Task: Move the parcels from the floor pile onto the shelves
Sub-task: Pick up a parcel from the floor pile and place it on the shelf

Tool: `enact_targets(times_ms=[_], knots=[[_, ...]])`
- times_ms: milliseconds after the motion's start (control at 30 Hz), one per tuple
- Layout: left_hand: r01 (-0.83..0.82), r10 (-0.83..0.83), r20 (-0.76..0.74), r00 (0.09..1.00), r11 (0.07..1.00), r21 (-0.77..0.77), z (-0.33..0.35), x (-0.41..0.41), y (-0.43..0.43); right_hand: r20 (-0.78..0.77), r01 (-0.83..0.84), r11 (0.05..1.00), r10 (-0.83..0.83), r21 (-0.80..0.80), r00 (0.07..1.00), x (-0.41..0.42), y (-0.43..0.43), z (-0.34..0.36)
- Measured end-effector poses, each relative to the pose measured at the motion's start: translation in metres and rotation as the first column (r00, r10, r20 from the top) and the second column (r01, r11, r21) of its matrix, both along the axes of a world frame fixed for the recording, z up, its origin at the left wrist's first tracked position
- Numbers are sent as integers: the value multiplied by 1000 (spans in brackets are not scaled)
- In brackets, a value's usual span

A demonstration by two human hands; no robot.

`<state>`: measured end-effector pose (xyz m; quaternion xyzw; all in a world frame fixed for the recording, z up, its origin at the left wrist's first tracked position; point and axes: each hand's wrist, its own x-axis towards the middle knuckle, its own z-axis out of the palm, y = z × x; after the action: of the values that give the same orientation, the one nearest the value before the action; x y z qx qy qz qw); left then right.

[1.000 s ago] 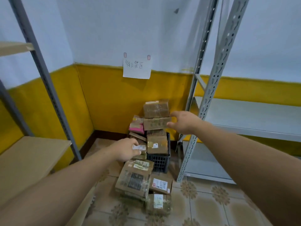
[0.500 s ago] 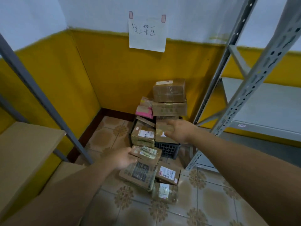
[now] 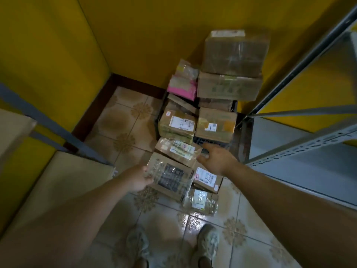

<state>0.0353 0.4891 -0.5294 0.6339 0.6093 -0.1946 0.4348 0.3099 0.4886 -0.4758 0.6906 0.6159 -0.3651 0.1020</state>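
Curled round the near left corner of a tape-wrapped box (image 3: 170,177), the left hand (image 3: 138,178) grips it, thumb on top. That hold probably suits a carton too wide for one hand: one side pinched so the other hand can take the opposite edge. To its left a wooden shelf (image 3: 58,186) runs low beside the person, near enough to be a likely place to set things.

The box lies low at the front of the floor pile, tilted, with a flat bagged parcel (image 3: 176,150) resting across its far end. That overlap matters, since lifting the box would tip the bag off.

Past it the right hand (image 3: 217,161) reaches in with fingers straight and loose, holding nothing. Its fingertips sit at the bag's right end, though blur hides whether they touch. I judge it is about to steady or clear the bag.

Behind, more parcels stack on a black crate (image 3: 210,144) in the corner, the largest carton (image 3: 234,53) on top, so the front ones come away most safely first. On the far right a grey metal shelf (image 3: 299,171) stands beside the pile.
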Motion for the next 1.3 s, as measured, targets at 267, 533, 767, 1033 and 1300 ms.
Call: enact_targets(times_ms=[267,533,767,1033,1300], knots=[[-228,228,-14,974,974,21,-163,15,20,-8,-87,984,87,-158,996,-8,21,-213],[-563,553,117,825,822,85,-256,7,4,-169,205,966,-231,-157,958,-12,-21,-338],[-669,636,276,720,743,33,-249,1,-3,-299,621,753,-657,-218,692,-32,-32,-337],[-635,555,388,736,764,112,-128,-20,-9,-431,698,704,-674,-129,600,-26,-22,-174],[-708,517,521,679,648,281,117,4,-34,-530,678,728,-539,99,655,-10,-13,72]])
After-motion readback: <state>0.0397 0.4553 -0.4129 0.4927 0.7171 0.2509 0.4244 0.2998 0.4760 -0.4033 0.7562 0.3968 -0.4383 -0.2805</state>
